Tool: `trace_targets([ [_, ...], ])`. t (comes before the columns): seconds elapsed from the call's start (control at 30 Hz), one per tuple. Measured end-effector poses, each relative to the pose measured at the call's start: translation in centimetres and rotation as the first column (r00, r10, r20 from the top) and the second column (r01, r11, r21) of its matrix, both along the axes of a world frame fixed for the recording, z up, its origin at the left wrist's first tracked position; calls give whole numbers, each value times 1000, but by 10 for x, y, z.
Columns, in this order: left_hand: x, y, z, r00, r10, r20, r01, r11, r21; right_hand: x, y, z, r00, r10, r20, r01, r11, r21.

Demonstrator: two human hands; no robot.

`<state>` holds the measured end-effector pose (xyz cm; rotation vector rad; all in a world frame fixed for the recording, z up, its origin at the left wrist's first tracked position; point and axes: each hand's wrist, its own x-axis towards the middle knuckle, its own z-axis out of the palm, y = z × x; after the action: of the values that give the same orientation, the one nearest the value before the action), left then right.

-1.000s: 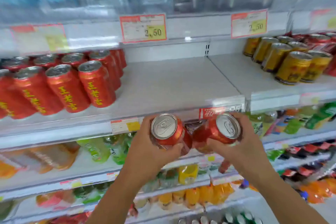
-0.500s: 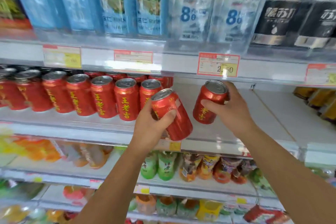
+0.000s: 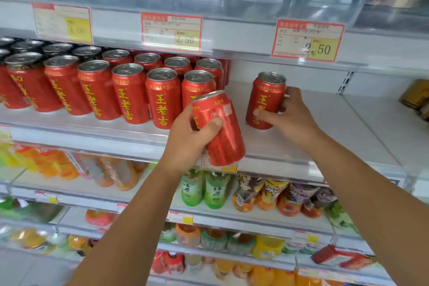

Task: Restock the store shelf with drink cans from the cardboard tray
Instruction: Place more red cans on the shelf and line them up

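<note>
My left hand (image 3: pixel 190 139) grips a red drink can (image 3: pixel 222 132), tilted, held in front of the white shelf (image 3: pixel 325 127) edge. My right hand (image 3: pixel 287 116) holds a second red can (image 3: pixel 264 97) upright on the shelf, a gap to the right of the stocked rows. Several red cans with yellow characters (image 3: pixel 130 93) stand in rows on the left of the same shelf. The cardboard tray is out of view.
Bare shelf surface lies right of the held can, then gold cans (image 3: pixel 415 94) at the far right. Price tags (image 3: pixel 307 39) hang on the shelf above, which carries blue and clear packs. Bottled drinks (image 3: pixel 204 189) fill the lower shelves.
Both hands rose from below the shelf edge to shelf height. The right-hand can went from tilted in the air to upright on the shelf surface. The left-hand can stays tilted at the shelf front.
</note>
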<state>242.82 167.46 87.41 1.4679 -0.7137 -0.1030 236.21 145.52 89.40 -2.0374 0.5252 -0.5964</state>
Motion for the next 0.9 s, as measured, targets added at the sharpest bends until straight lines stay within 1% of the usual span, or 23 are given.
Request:
trace_targets([
  [0.13, -4, -5, -5, 990, 6, 144, -36, 977, 210, 26, -12, 4, 1000, 3, -12, -4, 998, -61],
  [0.2, -5, -7, -5, 984, -4, 176, -45, 961, 274, 42, -17, 3, 1000, -4, -14, 3, 997, -77],
  [0.3, -2, -8, -4, 985, 3, 174, -53, 957, 286, 64, -27, -1, 1000, 11, 3, -10, 996, -85],
  [0.4, 0, -10, -4, 986, 8, 167, -57, 955, 292, 86, -35, -1, 999, 44, -19, -45, 994, -97],
  [0.5, 1, -12, -3, 988, 4, 154, -51, 952, 303, 106, -42, -2, 999, 9, -34, -13, 992, -127],
  [0.7, 3, -13, -5, 988, 3, 151, -46, 958, 282, 136, -51, -9, 999, 29, -31, -32, 996, -86],
  [0.8, 4, -13, -6, 991, -10, 135, -28, 960, 278, 147, -56, -13, 1000, 26, -2, -26, 996, -87],
  [0.9, 5, -13, -6, 992, -11, 125, -26, 958, 286, 152, -59, -15, 1000, 20, -10, -21, 995, -98],
])
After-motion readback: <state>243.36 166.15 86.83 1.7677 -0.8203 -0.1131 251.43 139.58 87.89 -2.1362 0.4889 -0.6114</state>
